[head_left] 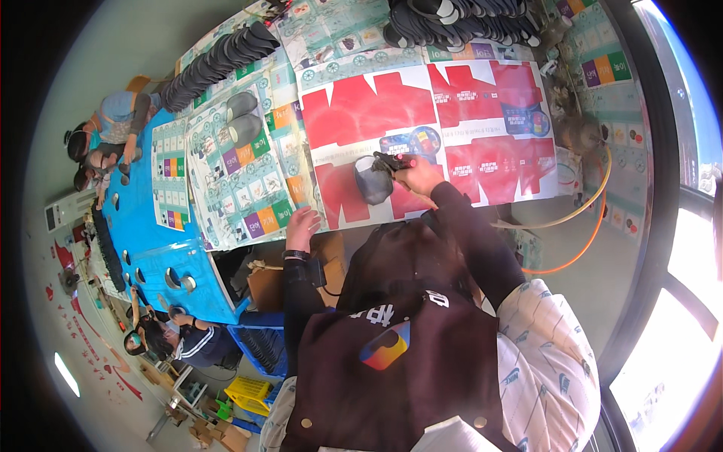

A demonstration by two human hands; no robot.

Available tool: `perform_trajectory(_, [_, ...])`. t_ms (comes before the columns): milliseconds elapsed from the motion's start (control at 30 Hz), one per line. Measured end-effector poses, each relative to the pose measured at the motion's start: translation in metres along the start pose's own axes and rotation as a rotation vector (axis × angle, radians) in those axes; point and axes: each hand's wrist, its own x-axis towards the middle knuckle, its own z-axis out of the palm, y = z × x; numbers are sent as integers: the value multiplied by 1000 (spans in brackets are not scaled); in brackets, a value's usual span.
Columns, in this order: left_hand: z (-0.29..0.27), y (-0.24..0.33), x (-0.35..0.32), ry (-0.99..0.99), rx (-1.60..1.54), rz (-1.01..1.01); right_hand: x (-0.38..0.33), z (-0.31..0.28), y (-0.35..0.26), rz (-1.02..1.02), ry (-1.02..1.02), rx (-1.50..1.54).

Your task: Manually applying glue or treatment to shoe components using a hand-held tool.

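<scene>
Black spray gun (391, 161) is clamped in right hand's grip (420, 178) beside grey shoe piece (373, 183); left hand's grip (303, 227) is loosely apart.

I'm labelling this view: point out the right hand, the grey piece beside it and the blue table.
Right hand (422, 178), head view: back of the hand.
Grey piece (373, 185), head view: its broad surface.
Blue table (143, 233), head view: bare top.

In a workshop, people (114, 117) are working at a blue table (162, 260), dark pieces (216, 69) are lying in rows, crates (248, 394) are standing nearby.
</scene>
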Motion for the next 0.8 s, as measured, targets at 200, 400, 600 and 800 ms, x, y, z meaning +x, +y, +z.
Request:
perform_trajectory(200, [11, 12, -3, 8, -58, 31, 0, -6, -2, 57, -183, -140])
perform_trajectory(400, [33, 19, -2, -36, -99, 50, -1, -7, -10, 24, -111, -24])
perform_trajectory(600, [48, 18, 1, -24, -75, 25, -2, -10, -2, 85, -249, -352])
perform_trajectory(800, [59, 22, 10, -48, -34, 13, -5, -11, -1, 30, -146, -239])
